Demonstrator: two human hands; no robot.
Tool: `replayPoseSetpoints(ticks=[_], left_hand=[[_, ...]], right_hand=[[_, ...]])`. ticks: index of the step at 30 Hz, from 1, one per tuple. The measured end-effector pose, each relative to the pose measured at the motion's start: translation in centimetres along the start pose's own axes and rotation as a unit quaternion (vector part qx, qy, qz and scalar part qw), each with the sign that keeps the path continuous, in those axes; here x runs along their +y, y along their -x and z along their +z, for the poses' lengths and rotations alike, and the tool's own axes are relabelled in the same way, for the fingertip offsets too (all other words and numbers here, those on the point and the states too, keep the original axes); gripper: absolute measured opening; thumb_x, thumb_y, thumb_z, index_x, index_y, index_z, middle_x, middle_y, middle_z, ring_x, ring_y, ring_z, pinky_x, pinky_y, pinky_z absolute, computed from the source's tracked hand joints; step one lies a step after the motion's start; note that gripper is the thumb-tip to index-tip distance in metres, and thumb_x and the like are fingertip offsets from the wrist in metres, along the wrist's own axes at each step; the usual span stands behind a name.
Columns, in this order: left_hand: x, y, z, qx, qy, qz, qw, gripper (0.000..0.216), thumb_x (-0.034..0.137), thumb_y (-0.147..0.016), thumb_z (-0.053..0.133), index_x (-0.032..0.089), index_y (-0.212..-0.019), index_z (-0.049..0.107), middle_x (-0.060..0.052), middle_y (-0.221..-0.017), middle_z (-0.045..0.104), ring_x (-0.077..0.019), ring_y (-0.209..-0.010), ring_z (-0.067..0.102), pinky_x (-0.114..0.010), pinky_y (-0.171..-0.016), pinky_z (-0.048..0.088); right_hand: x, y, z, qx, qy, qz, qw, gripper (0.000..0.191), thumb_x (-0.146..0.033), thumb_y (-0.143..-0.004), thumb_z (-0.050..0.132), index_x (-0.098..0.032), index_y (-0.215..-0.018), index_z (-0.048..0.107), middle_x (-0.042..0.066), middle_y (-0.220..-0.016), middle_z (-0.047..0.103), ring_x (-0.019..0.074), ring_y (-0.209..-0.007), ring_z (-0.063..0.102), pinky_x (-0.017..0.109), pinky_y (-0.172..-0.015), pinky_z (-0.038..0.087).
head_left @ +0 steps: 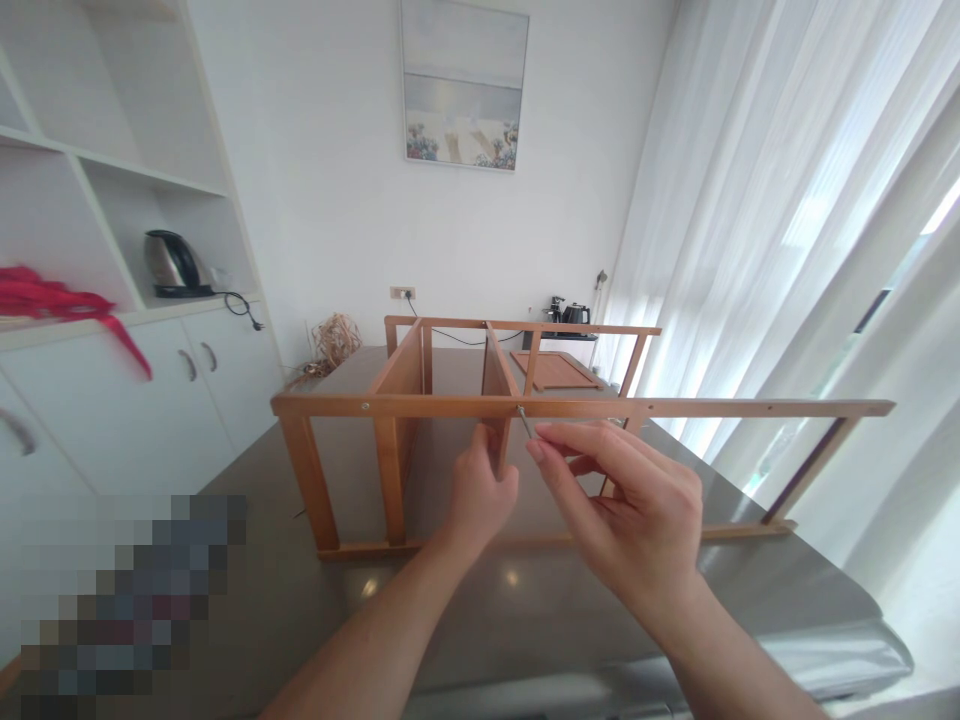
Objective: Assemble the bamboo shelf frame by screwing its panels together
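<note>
A wooden shelf frame (435,406) lies on its side on the table, with boards set crosswise between its long rails. My left hand (484,480) is closed around the near end of the middle shelf board (496,365), just below the front rail. Between thumb and forefinger, my right hand (630,495) pinches a thin metal rod (528,424). The rod's far end meets the front rail where the middle board joins it; whether it is a screw or a key, I cannot tell. Farther left, a screw head (365,406) shows in the same rail.
A framed wooden panel (559,370) lies on the grey table (247,520) behind the frame. Dried plant strands (335,342) sit at the back left. White cabinets (142,400) with a kettle (174,262) stand left; curtains (750,220) hang right. Clear plastic (832,650) covers the near right edge.
</note>
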State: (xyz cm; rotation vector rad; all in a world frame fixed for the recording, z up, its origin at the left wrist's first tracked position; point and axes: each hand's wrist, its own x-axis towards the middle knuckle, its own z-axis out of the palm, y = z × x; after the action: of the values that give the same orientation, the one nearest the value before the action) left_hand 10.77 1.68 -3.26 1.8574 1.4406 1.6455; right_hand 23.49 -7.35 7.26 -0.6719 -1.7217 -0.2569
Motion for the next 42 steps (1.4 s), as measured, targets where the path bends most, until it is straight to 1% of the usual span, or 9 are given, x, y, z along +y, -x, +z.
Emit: replayPoseSetpoints(ticks=[3,9,14,20,26,30,38,42], left_hand=[[-0.16,-0.03,0.06,-0.005,-0.002,0.006,1.0,0.02,0.016,-0.08,0.061,0.025,-0.092,0.047,-0.002,-0.082,0.071,-0.0231,-0.079,0.071,-0.026,-0.063,0.043],[-0.05,-0.03,-0.06,0.001,-0.006,0.006,1.0,0.022,0.015,-0.079,0.061,0.025,-0.088,0.044,-0.001,-0.08,0.07,-0.023,-0.075,0.071,-0.027,-0.064,0.044],[0.1,-0.01,-0.1,0.0,-0.002,0.002,1.0,0.02,0.014,-0.079,0.059,0.025,-0.089,0.045,-0.002,-0.081,0.07,-0.0229,-0.075,0.07,-0.027,-0.063,0.042],[0.02,0.02,-0.04,-0.001,0.004,0.0,1.0,0.02,0.015,-0.079,0.06,0.025,-0.087,0.045,-0.001,-0.08,0.071,-0.0228,-0.073,0.07,-0.027,-0.061,0.041],[0.02,-0.02,-0.01,-0.002,0.013,0.003,1.0,0.021,0.015,-0.079,0.062,0.025,-0.087,0.045,-0.003,-0.082,0.072,-0.0231,-0.074,0.07,-0.027,-0.06,0.042],[0.07,-0.07,-0.03,-0.004,0.004,-0.003,1.0,0.022,0.016,-0.078,0.063,0.025,-0.086,0.045,-0.002,-0.08,0.071,-0.0226,-0.071,0.07,-0.027,-0.06,0.042],[0.12,-0.01,-0.01,-0.001,-0.005,-0.016,1.0,0.026,0.011,-0.075,0.064,0.025,-0.088,0.046,-0.001,-0.078,0.071,-0.0213,-0.068,0.07,-0.026,-0.059,0.043],[0.34,0.01,-0.17,-0.008,0.001,-0.022,1.0,0.023,0.014,-0.077,0.063,0.025,-0.087,0.046,-0.002,-0.08,0.072,-0.0219,-0.071,0.071,-0.026,-0.061,0.044]], right_hand=[[0.05,0.15,0.0,0.0,-0.001,-0.006,1.0,0.019,-0.01,-0.084,0.074,-0.019,-0.101,0.071,-0.002,-0.086,0.072,0.0056,-0.064,0.063,0.018,-0.06,0.054],[0.25,0.3,0.1,0.008,0.015,-0.017,1.0,0.021,-0.009,-0.083,0.075,-0.018,-0.102,0.071,-0.001,-0.083,0.071,0.0058,-0.063,0.062,0.018,-0.059,0.053],[0.3,0.21,0.14,0.01,0.029,-0.024,0.999,0.017,-0.009,-0.082,0.076,-0.018,-0.096,0.071,-0.001,-0.083,0.07,0.0062,-0.064,0.061,0.019,-0.058,0.051],[0.17,0.12,-0.16,-0.001,0.023,-0.03,0.999,0.013,-0.007,-0.084,0.073,-0.018,-0.091,0.071,-0.001,-0.085,0.071,0.0063,-0.067,0.061,0.019,-0.062,0.052],[0.14,0.08,-0.04,-0.004,0.03,-0.033,0.999,0.013,-0.008,-0.086,0.072,-0.019,-0.093,0.071,-0.004,-0.079,0.07,0.0049,-0.065,0.061,0.017,-0.062,0.05],[0.07,0.12,0.0,0.002,0.045,-0.038,0.998,0.012,-0.01,-0.086,0.072,-0.019,-0.094,0.071,-0.006,-0.074,0.069,0.0037,-0.061,0.06,0.016,-0.06,0.048],[0.12,0.54,0.06,0.001,0.049,-0.028,0.998,0.015,-0.012,-0.087,0.072,-0.02,-0.1,0.071,-0.007,-0.077,0.072,0.0033,-0.061,0.065,0.014,-0.061,0.05],[0.03,0.56,0.09,-0.007,0.04,-0.02,0.999,0.017,-0.011,-0.087,0.071,-0.02,-0.102,0.072,-0.006,-0.078,0.073,0.0046,-0.062,0.066,0.014,-0.061,0.052]])
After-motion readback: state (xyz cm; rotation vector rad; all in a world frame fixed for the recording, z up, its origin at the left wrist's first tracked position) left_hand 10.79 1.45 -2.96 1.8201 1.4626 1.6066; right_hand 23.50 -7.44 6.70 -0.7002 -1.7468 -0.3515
